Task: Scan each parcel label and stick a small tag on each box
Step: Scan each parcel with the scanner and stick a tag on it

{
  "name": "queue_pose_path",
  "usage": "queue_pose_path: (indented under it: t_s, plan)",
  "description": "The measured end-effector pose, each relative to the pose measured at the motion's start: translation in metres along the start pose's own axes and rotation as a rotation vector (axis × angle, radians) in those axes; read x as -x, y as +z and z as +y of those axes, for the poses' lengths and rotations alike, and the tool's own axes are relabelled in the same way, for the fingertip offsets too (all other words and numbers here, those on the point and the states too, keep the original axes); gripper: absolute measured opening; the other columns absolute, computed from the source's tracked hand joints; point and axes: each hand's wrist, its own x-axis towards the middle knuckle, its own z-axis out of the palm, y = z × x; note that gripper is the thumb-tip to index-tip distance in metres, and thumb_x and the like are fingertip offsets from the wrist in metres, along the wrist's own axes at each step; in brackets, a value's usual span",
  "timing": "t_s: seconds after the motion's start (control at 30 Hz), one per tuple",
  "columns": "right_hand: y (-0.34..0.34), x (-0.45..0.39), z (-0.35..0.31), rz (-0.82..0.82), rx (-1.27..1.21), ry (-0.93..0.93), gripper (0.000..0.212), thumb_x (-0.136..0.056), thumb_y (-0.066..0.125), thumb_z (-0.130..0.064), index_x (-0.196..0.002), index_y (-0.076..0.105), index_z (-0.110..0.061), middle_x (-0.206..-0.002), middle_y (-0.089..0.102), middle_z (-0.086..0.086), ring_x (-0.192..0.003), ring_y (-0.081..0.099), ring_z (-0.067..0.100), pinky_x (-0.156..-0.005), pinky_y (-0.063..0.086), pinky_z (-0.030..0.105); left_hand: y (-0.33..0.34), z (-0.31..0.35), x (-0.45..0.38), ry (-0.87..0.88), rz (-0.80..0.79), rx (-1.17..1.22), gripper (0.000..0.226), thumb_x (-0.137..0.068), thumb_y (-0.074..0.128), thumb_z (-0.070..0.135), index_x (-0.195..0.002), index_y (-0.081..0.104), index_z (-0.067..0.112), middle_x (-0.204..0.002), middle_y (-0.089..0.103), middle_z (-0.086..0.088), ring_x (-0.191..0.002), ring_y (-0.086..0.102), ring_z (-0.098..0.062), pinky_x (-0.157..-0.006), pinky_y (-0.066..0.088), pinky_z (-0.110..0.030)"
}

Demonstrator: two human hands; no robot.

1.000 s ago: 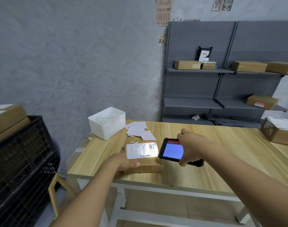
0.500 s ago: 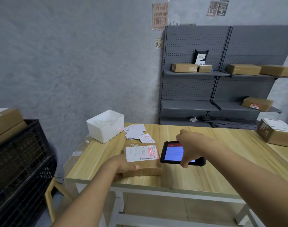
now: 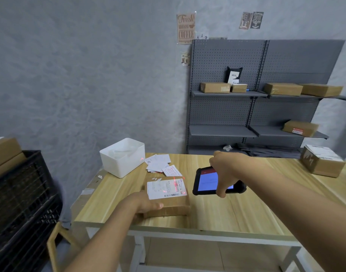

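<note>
Our right hand [image 3: 225, 171] grips scanner [image 3: 206, 182]; left hand [image 3: 146, 203] clasps box [image 3: 172, 210] at scanner's 9 o'clock. Risk: beam [image 3: 175, 185] slips off label [image 3: 162, 190], misread.

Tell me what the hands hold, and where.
Right hand grips the scanner around its rear end; left hand holds the parcel at its near left corner.

place: parcel packing room | evidence: pegboard shelving [image 3: 227, 114] holding cardboard boxes [image 3: 215, 87], wooden worktable [image 3: 237, 213]
</note>
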Motion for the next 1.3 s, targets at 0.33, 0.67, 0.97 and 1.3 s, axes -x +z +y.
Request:
queue_pose_path:
  t_s: [0.33, 0.67, 0.97, 1.3]
  plan:
    - [-0.006, 0.006, 0.0, -0.008, -0.001, -0.041, 0.061, -0.052, 0.08, -0.047, -0.1, 0.057, -0.018, -0.09, 0.041, -0.007, -0.079, 0.057, 0.019, -0.06, 0.048, 0.03, 0.002, -0.003, 0.002, -0.06, 0.019, 0.061, 0.082, -0.083, 0.064, 0.054, -0.15, 0.024, 0.03, -0.148, 0.042, 0.0, -0.125, 0.048, -0.021, -0.1, 0.044, -0.034]
    - [0.003, 0.002, 0.001, 0.011, -0.034, -0.024, 0.06, -0.055, 0.079, -0.049, -0.101, 0.056, -0.017, -0.097, 0.042, -0.004, -0.081, 0.059, 0.021, -0.056, 0.046, 0.029, 0.001, -0.003, 0.003, -0.056, 0.038, 0.02, 0.079, -0.082, 0.063, 0.057, -0.149, 0.029, 0.031, -0.145, 0.046, 0.003, -0.123, 0.05, -0.02, -0.103, 0.043, -0.034]
    - [0.016, -0.003, 0.012, -0.024, -0.099, -0.04, 0.063, -0.053, 0.079, -0.049, -0.103, 0.054, -0.02, -0.101, 0.043, -0.005, -0.085, 0.06, 0.02, -0.067, 0.053, 0.032, -0.002, 0.0, 0.003, -0.018, -0.018, 0.021, 0.076, -0.085, 0.061, 0.054, -0.15, 0.024, 0.036, -0.148, 0.041, 0.005, -0.127, 0.047, -0.02, -0.103, 0.043, -0.038]
    - [0.007, -0.006, 0.006, 0.018, -0.016, -0.042, 0.064, -0.054, 0.079, -0.049, -0.105, 0.055, -0.018, -0.102, 0.044, -0.003, -0.082, 0.06, 0.02, -0.054, 0.044, 0.028, -0.003, 0.001, 0.005, -0.039, 0.004, 0.023, 0.074, -0.084, 0.062, 0.054, -0.148, 0.03, 0.033, -0.147, 0.043, 0.006, -0.126, 0.048, -0.019, -0.104, 0.043, -0.036]
